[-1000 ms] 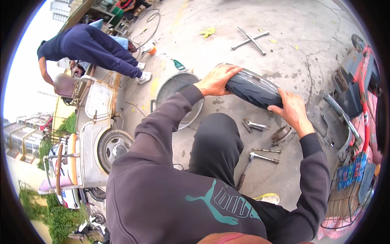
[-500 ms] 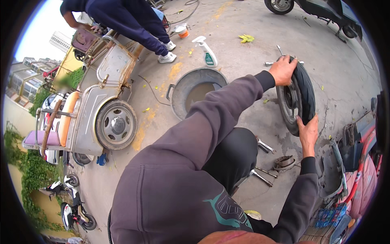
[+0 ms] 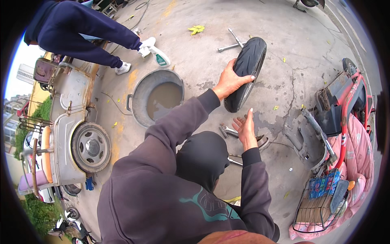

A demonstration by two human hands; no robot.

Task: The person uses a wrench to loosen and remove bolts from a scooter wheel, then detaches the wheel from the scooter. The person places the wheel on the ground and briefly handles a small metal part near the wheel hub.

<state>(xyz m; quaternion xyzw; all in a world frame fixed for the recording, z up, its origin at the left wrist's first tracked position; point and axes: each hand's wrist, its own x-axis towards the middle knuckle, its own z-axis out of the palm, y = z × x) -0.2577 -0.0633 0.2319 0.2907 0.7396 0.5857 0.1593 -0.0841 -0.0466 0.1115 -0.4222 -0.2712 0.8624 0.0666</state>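
My left hand [image 3: 231, 83] grips a small black scooter wheel [image 3: 250, 61], its thumb laid across the tyre and its fingers largely behind it. The wheel is tilted, its grooved tread showing and its hub out of sight. My right hand [image 3: 246, 132] is apart from the wheel, just below its lower end, with palm up and fingers spread, holding nothing. A cross-shaped lug wrench [image 3: 235, 37] lies on the ground beyond the wheel. Beside my right hand are metal wrenches [image 3: 230, 131] and a curved metal part [image 3: 263, 142], partly hidden by the hand.
To the left stands a grey basin [image 3: 135, 87] of murky water, with a white spray bottle [image 3: 159, 57] behind it. A person in dark trousers [image 3: 89, 28] stands by a metal tricycle cart [image 3: 63, 134]. At right are a red-framed scooter [image 3: 344, 142] and a wire basket [image 3: 310, 215].
My right hand has let go of the wheel and opened. The wheel, in my left hand, has turned to show its tread. The view has shifted to the right.
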